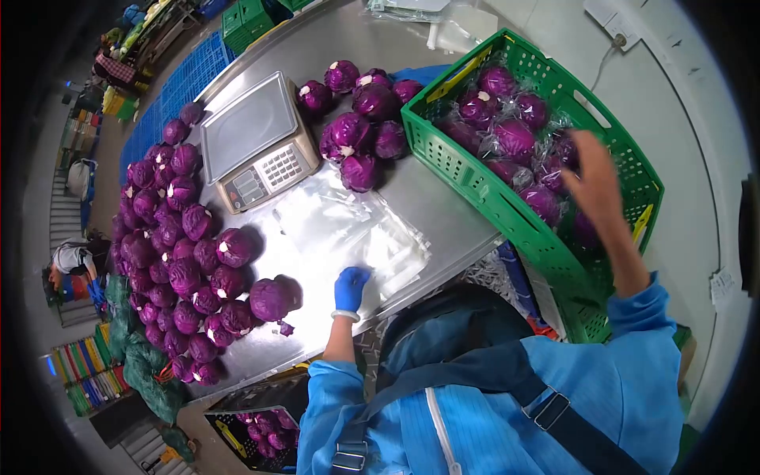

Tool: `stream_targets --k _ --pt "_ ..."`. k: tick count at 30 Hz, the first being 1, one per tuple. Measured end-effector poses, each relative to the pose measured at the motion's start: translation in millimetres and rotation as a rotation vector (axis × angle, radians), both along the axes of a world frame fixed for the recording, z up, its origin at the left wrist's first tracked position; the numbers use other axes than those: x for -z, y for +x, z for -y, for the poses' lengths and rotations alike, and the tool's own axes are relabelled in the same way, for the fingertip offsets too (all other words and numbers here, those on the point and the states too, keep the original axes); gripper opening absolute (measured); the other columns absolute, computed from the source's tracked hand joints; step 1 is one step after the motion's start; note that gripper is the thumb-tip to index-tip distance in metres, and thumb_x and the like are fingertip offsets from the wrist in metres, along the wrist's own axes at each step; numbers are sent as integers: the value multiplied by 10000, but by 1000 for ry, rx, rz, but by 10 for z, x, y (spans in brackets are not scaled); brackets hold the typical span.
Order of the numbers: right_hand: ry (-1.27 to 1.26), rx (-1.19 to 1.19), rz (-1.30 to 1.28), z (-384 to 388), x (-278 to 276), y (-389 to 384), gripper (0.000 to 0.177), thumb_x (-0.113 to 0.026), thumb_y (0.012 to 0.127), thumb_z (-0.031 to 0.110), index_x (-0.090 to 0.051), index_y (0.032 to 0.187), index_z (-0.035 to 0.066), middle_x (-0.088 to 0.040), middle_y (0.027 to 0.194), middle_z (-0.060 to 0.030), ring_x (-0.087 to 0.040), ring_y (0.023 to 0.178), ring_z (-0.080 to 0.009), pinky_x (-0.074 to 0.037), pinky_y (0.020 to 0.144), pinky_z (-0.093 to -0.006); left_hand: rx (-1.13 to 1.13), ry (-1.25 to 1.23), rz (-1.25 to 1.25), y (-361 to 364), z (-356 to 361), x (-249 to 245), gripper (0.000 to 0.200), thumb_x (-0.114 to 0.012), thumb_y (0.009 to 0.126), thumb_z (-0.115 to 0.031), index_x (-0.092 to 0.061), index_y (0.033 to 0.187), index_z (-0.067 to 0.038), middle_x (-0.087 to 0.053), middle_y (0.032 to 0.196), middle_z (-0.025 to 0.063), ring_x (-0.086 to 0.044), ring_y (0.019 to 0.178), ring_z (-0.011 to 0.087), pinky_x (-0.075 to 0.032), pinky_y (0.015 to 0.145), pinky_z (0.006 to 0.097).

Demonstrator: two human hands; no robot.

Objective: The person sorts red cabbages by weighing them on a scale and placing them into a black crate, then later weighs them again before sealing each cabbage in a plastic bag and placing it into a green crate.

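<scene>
My left hand (350, 290), in a blue glove, is closed at the front edge of the metal table, beside a stack of clear plastic bags (364, 233); what it holds, if anything, is hidden. My bare right hand (592, 178) reaches into the green crate (475, 184), fingers curved over a wrapped red cabbage (564, 149). Whether it grips that cabbage is hard to tell. Several other wrapped cabbages (514, 138) lie in the crate. Unwrapped red cabbages (372, 103) are piled between the crate and a digital scale (253, 142), whose tray holds nothing.
A large heap of red cabbages (184, 273) covers the table's left side. Below the table stands a black crate (229, 435) with more cabbages. A person (73, 257) is in the background at the far left. A power socket (621, 39) is on the right wall.
</scene>
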State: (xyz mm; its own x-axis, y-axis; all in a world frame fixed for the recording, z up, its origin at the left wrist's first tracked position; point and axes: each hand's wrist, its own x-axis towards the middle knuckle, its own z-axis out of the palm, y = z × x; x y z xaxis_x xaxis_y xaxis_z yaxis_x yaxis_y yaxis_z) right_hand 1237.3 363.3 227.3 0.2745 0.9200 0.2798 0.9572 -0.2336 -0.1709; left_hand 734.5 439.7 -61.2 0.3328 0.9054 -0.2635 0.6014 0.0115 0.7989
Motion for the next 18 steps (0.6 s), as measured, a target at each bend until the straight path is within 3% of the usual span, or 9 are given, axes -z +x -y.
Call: stream_targets --k 2,4,5,7,9,11,15,17,18 --pt "-133 -68 -616 -142 106 -872 301 -715 810 220 -637 1041 43 -661 1004 -171 -658 951 -300 -514 823 -387 -162 -81 280 -49 -62 -105 84 -701 854 -91 -705 913 -31 -704 878 107 -661 780 202 -515 734 321" --pt "-454 -178 -624 -190 550 -1775 371 -727 822 367 -657 946 24 -680 873 -148 -682 785 -273 -527 702 -378 -202 -171 429 -48 -95 -544 90 -714 835 -73 -702 911 -26 -694 856 84 -642 749 156 -503 709 295" --pt "-624 -263 -723 -239 746 -2196 596 -655 801 599 -658 990 35 -701 847 -158 -682 794 -336 -532 717 -413 -137 -86 346 -61 -83 -754 96 -723 831 -68 -695 910 -22 -690 864 76 -628 747 138 -503 714 283" --pt "-471 -369 -1205 -274 1625 -2961 582 -732 802 516 -644 945 -41 -706 812 -143 -691 744 -243 -539 677 -373 -52 35 283 -83 -11 -1157 114 -746 812 -59 -673 888 -17 -671 824 65 -608 719 124 -497 703 269" --pt "-352 -133 -1670 -378 1770 -3536 311 -656 923 247 -647 848 -54 -697 741 -118 -671 613 -154 -542 586 -284 -155 -100 369 -275 15 -1226 93 -739 813 -34 -658 854 -15 -658 797 41 -589 699 111 -486 680 256" --pt "-346 -230 -1508 -412 1680 -3665 307 -617 947 228 -655 814 -47 -694 714 -108 -680 630 -162 -546 603 -294 -302 -263 523 -560 -44 -1294 107 -727 817 -8 -640 879 -3 -659 811 58 -594 724 116 -486 697 264" --pt "-521 -417 -1091 -333 1688 -3490 297 -580 970 242 -690 937 -32 -711 775 -73 -674 663 -147 -536 641 -310 -213 13 449 -887 -197 -1176 248 -731 820 -36 -600 1031 -42 -645 1033 76 -602 939 162 -479 838 298" --pt "-505 -349 -1336 -338 1780 -3531 298 -575 974 252 -690 1018 -19 -715 856 -63 -661 729 -135 -526 697 -309 42 -99 450 -628 -166 -1374 588 -777 784 -98 -504 1305 -83 -571 1258 83 -540 1131 191 -438 941 342" --pt "-494 -319 -1456 -364 1846 -3531 306 -572 976 258 -690 1058 -12 -717 896 -58 -654 763 -130 -520 725 -309 86 -123 423 -489 -112 -1262 588 -794 766 -114 -554 1299 -50 -603 1241 72 -580 1096 175 -470 924 326"
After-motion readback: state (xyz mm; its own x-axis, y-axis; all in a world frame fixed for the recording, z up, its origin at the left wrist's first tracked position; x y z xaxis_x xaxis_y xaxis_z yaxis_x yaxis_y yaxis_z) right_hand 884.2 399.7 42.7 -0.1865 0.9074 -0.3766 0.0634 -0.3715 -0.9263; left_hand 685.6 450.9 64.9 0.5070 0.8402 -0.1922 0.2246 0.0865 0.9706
